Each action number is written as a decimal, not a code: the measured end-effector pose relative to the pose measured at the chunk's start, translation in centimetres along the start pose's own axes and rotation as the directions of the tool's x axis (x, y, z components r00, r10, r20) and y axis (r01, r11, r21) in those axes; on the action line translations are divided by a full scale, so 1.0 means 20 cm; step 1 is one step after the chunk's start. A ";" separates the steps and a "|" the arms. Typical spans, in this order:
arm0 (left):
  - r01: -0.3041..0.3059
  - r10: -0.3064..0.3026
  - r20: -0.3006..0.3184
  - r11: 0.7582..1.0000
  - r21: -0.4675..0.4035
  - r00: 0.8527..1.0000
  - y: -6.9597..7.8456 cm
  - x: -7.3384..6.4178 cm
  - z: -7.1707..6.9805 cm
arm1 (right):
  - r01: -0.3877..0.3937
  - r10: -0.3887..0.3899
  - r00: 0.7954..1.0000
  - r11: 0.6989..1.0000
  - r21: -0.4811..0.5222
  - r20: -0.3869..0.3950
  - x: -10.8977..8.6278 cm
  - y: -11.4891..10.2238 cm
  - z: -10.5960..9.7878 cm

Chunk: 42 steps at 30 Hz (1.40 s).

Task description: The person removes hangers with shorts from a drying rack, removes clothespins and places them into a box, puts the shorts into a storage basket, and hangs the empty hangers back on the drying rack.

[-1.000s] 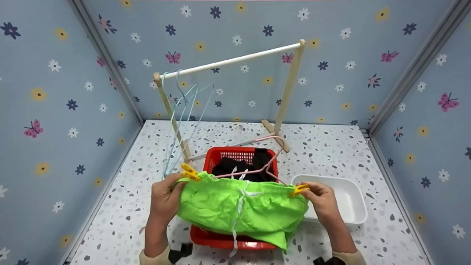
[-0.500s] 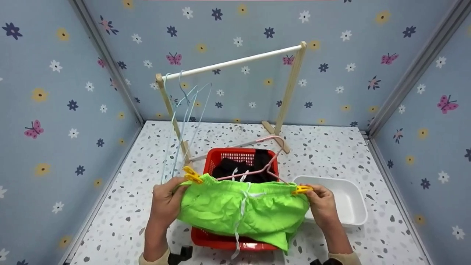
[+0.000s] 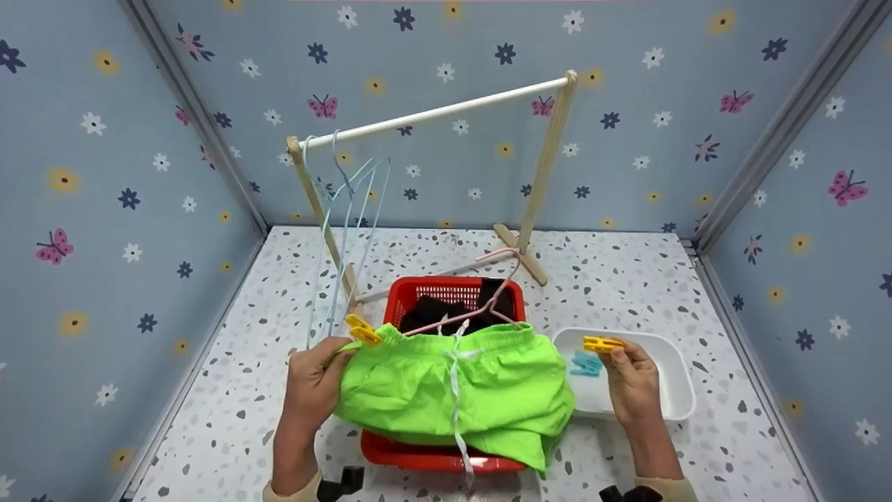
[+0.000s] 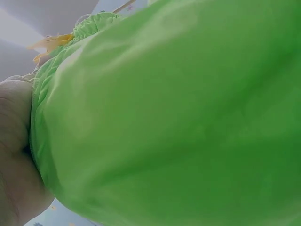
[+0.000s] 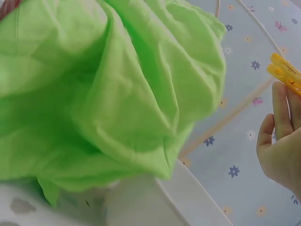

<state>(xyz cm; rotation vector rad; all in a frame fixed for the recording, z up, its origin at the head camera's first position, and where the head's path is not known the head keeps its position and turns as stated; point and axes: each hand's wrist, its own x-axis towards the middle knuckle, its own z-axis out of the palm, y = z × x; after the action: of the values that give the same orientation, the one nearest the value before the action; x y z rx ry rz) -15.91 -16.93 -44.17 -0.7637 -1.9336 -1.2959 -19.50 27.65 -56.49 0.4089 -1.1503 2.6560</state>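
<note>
Bright green shorts [image 3: 460, 390] with white drawstrings hang spread over the basket. My left hand [image 3: 313, 383] grips their left waistband corner, beside a yellow clothespin [image 3: 363, 329] clipped there. In the left wrist view, the shorts [image 4: 169, 113] hide most of that hand's fingers. A pink hanger [image 3: 491, 305] rises from behind the waistband, its lower part hidden by the fabric. Out to the right of the shorts, my right hand [image 3: 635, 383] pinches another yellow clothespin [image 3: 601, 344] above the white tub. In the right wrist view, that clothespin [image 5: 285, 73] is apart from the fabric.
Under the shorts stands a red basket [image 3: 401, 457] holding black clothing [image 3: 439, 314]. The white tub [image 3: 679, 390] at right contains blue clothespins [image 3: 585, 364]. A wooden rack with a white rod [image 3: 446, 111] stands behind, pale blue hangers [image 3: 348, 209] at its left end.
My right hand has moved right, taking its yellow clothespin off the waistband. The shorts' right corner and the hanger have shifted left. Blue clothespins in the tub now show. My left hand keeps its hold.
</note>
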 end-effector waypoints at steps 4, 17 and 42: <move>-0.001 0.001 0.000 1.000 -0.020 1.000 0.01 0.01 0.00 | -0.007 0.000 0.996 0.997 -0.083 -0.089 0.00 -0.04 -0.04; -0.001 0.001 -0.011 1.000 0.007 1.000 -0.10 -0.06 0.02 | -0.365 0.078 0.880 0.742 -0.562 -0.469 0.07 -0.18 -0.19; 0.060 -0.060 -0.015 0.998 0.013 0.998 -0.11 -0.10 0.03 | -0.114 0.399 0.902 -0.149 -0.982 -0.165 0.44 -0.23 -0.39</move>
<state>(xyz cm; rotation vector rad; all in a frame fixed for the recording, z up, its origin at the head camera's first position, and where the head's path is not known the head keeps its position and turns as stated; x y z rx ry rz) -16.51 -17.21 -47.08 -0.6922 -1.9649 -1.3187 -27.64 37.25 -55.46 0.0655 -3.0781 0.9851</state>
